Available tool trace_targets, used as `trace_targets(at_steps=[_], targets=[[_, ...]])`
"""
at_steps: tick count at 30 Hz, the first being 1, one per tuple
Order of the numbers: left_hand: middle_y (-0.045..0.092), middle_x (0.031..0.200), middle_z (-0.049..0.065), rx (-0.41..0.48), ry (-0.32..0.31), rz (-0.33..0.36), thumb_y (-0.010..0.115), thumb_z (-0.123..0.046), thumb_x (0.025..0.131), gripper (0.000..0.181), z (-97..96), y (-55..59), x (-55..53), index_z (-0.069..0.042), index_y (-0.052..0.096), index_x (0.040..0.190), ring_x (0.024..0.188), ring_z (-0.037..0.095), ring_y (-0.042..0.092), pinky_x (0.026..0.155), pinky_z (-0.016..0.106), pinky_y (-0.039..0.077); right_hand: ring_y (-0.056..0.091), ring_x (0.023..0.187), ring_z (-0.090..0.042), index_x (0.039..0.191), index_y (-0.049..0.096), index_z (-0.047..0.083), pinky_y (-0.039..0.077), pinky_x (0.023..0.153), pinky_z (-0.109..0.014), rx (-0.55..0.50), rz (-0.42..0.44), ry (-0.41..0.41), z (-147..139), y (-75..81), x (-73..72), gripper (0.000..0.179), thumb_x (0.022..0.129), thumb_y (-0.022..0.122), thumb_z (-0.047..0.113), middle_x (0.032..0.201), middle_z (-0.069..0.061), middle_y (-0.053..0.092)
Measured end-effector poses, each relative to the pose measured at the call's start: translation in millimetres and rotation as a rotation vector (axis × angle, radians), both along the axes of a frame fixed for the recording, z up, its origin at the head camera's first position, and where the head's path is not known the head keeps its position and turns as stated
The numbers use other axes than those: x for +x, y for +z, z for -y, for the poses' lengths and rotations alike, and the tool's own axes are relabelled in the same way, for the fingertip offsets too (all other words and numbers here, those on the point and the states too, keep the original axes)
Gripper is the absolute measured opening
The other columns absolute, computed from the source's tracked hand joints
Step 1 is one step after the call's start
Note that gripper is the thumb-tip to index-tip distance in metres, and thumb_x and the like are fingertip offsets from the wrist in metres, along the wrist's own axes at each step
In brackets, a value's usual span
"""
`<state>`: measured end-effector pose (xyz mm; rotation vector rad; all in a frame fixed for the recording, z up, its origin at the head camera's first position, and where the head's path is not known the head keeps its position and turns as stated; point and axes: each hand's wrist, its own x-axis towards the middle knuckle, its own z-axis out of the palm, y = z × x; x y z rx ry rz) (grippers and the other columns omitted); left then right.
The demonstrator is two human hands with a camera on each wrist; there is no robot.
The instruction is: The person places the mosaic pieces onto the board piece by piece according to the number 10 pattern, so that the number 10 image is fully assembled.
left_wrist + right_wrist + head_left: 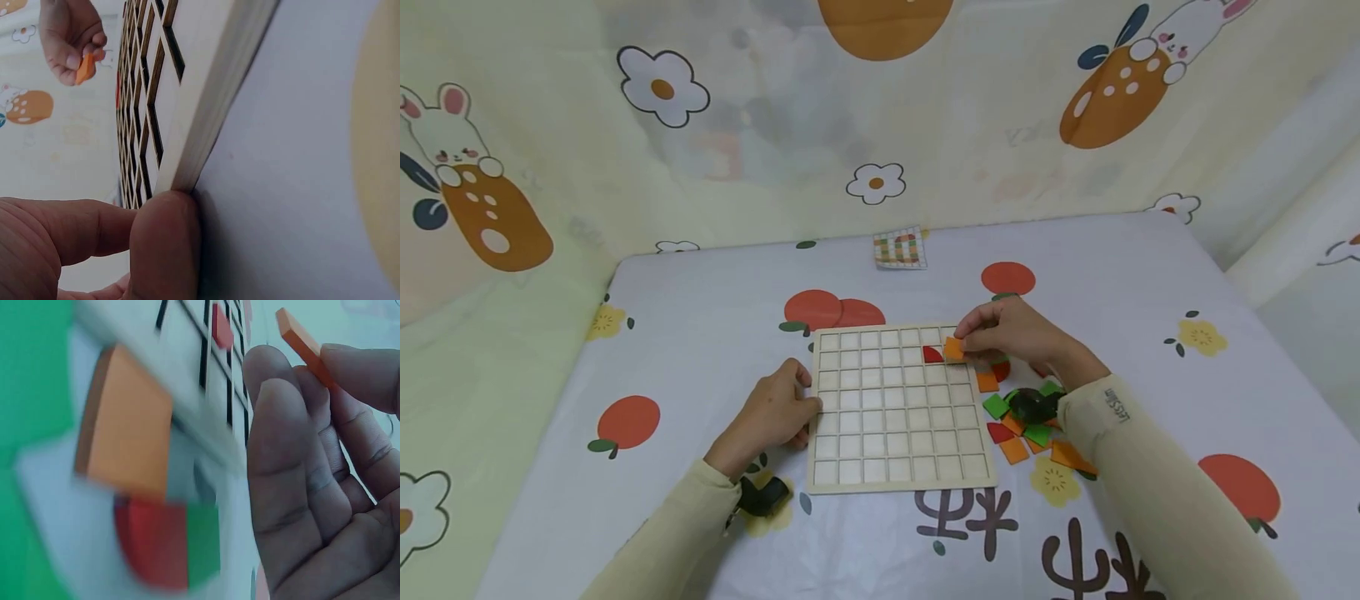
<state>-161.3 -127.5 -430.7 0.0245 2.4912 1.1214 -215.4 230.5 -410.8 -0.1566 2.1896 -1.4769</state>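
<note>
A pale wooden grid board [902, 417] of square cells lies flat on the table. One red quarter-round tile [932, 355] sits in a cell near its upper right. My left hand [775, 407] rests at the board's left edge; in the left wrist view, the thumb [165, 240] touches the rim. Over the upper right cells, my right hand [1011, 332] pinches an orange square tile [954, 350] between thumb and fingers. The right wrist view shows this orange tile [304, 347] tilted, with the thumb [362, 372] on one face.
Green tiles [996, 407], orange tiles [1014, 451] and red tiles [999, 432] lie heaped beside the board's right edge, partly under the right wrist. A small card with a coloured grid pattern [900, 248] is at the back. A printed cloth [700, 333] covers the table.
</note>
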Motion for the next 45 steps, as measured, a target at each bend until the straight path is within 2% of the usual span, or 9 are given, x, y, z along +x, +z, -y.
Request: trace_targets(at_steps=[8,17,32,45], targets=[[0.061,0.067,0.013,0.019,-0.001,-0.007,0.063,-0.006,0.097,0.022,-0.8,0.1,1.7,-0.002,0.049,0.114,0.045,0.019,0.061,0.045,0.030,0.055,0.069,0.077,-0.025,0.110,0.070,-0.005,0.062,0.076,-0.034,-0.022,0.008,0.028,19,-6.9,-7.3,0.018,0.098,0.070,0.009,0.094,-0.014,0.075],[0.062,0.066,0.013,0.018,0.009,0.007,0.064,-0.006,0.097,0.023,-1.4,-4.3,1.1,-0.003,0.049,0.113,0.044,0.019,0.061,0.044,0.030,0.055,0.073,0.082,-0.027,0.111,0.070,-0.006,0.064,0.078,-0.035,-0.016,0.025,0.044,25,-13.3,-9.9,0.019,0.098,0.070,0.008,0.096,-0.014,0.076],[0.062,0.067,0.013,0.012,0.012,0.002,0.065,-0.008,0.097,0.023,-1.0,-3.5,2.2,-0.003,0.048,0.113,0.044,0.019,0.061,0.044,0.029,0.054,0.071,0.081,-0.021,0.110,0.073,-0.002,0.062,0.076,-0.030,0.057,0.054,0.050,45,-10.4,-22.1,0.017,0.097,0.071,0.009,0.091,-0.012,0.075],[0.061,0.066,0.013,0.025,0.010,-0.006,0.063,-0.007,0.097,0.023,1.8,-3.0,1.0,-0.003,0.048,0.114,0.044,0.020,0.061,0.044,0.029,0.054,0.071,0.079,-0.021,0.105,0.075,-0.003,0.062,0.076,-0.030,0.126,0.020,0.079,55,-4.3,-27.2,0.015,0.097,0.069,0.009,0.087,-0.011,0.076]])
